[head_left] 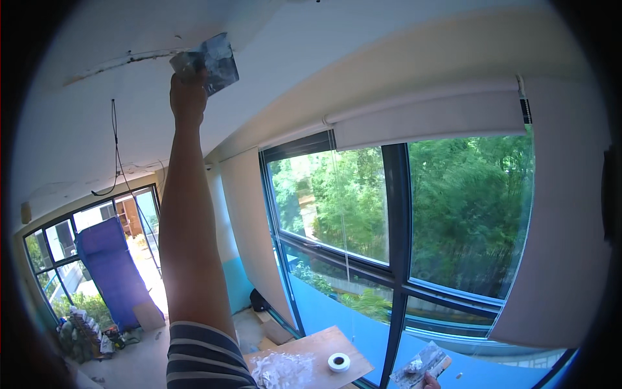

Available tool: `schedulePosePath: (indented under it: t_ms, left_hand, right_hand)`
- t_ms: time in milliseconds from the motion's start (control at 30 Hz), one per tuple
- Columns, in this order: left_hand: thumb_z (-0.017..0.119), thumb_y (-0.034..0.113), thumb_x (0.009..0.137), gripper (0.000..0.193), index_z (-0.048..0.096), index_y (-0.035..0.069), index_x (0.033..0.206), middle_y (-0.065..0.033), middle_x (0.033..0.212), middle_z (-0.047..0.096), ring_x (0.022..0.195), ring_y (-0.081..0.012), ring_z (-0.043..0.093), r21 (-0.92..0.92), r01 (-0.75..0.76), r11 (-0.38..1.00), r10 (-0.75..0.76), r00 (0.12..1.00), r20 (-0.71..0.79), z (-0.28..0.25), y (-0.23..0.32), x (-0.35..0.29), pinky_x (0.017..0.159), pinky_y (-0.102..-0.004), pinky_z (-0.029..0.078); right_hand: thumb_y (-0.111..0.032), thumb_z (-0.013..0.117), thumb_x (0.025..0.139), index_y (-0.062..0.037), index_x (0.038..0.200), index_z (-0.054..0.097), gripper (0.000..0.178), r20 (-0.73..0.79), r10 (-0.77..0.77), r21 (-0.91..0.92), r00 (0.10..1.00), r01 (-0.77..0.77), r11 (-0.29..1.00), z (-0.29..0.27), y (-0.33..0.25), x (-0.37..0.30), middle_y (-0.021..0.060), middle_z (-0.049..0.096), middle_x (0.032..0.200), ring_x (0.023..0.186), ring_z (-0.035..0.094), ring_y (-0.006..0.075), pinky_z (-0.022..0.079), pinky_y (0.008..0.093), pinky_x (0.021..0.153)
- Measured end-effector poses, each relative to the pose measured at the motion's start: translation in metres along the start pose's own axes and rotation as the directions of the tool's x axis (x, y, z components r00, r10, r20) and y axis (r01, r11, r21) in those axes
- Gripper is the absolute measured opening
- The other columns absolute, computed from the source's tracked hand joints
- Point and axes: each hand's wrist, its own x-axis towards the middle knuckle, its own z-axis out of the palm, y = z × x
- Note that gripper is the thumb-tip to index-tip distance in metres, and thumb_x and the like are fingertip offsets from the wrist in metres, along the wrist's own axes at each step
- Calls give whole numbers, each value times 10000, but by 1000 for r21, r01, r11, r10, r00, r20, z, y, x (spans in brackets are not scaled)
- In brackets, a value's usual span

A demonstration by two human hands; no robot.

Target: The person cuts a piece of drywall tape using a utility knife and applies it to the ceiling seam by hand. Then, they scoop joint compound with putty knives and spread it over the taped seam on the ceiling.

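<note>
At the lower edge the right hand (430,382) barely shows — it grips a plaster-smeared hawk (422,365), though its fingers are mostly cut off. Beside it lies a wooden board (327,343) bearing a roll of tape (339,362) and crumpled plastic (280,371). Farther up, the left hand (187,97) clenches a putty knife (212,63), its blade pressed flat to the ceiling (97,117) beside a dark crack (129,59) — beyond, a rolled blind (427,123) tops the window (395,214).
</note>
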Motion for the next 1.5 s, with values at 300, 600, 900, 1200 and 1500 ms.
schedulePosePath:
  t_ms: [300, 600, 900, 1200, 1500]
  left_hand:
    - [541, 349, 999, 258, 573, 97, 1048, -29, 777, 597, 635, -123, 592, -480, 841, 248, -140, 522, 842, 56, 11, -253, 567, -286, 516]
    - [611, 500, 936, 633, 513, -43, 1245, -90, 1022, 625, 898, -125, 586, 417, 874, 247, 112, -454, 884, -20, 38, -603, 793, -263, 484]
    - [666, 407, 922, 607, 498, -80, 1244, -133, 1072, 637, 982, -151, 602, 465, 696, 547, 40, -577, 816, -47, 16, -612, 849, -284, 482]
    - [758, 211, 813, 531, 509, -35, 1213, -151, 1047, 666, 949, -207, 650, 349, 682, 643, -257, -237, 937, -70, -26, -571, 837, -337, 505]
    - [746, 126, 840, 455, 499, 11, 1204, -130, 967, 669, 816, -158, 653, 202, 653, 730, -138, -148, 979, -55, 30, -540, 744, -301, 526]
  right_hand:
    - [-228, 387, 1019, 28, 1417, 361, 474, -124, -98, 83, 987, 109, 991, 25, 5, 47, 195, 572, 1289, 1172, 586, 362, 437, 517, 1052]
    - [-198, 469, 999, 32, 1329, 447, 403, -91, 50, 44, 995, -46, 998, 99, 15, 84, 191, 628, 1178, 1034, 666, 321, 548, 474, 919]
    - [-171, 494, 995, 5, 1325, 423, 381, -177, 66, -67, 982, -79, 995, 71, 29, 87, 155, 624, 1161, 1001, 679, 282, 576, 447, 867]
    - [-180, 566, 969, -46, 1339, 431, 416, -215, -353, -391, 911, 251, 886, 102, 22, 97, 104, 604, 1190, 1068, 624, 245, 517, 426, 925]
    - [-91, 636, 933, -34, 1352, 413, 478, -10, -474, -576, 881, 382, 723, 83, 35, 120, 57, 570, 1218, 1080, 566, 180, 479, 345, 917]
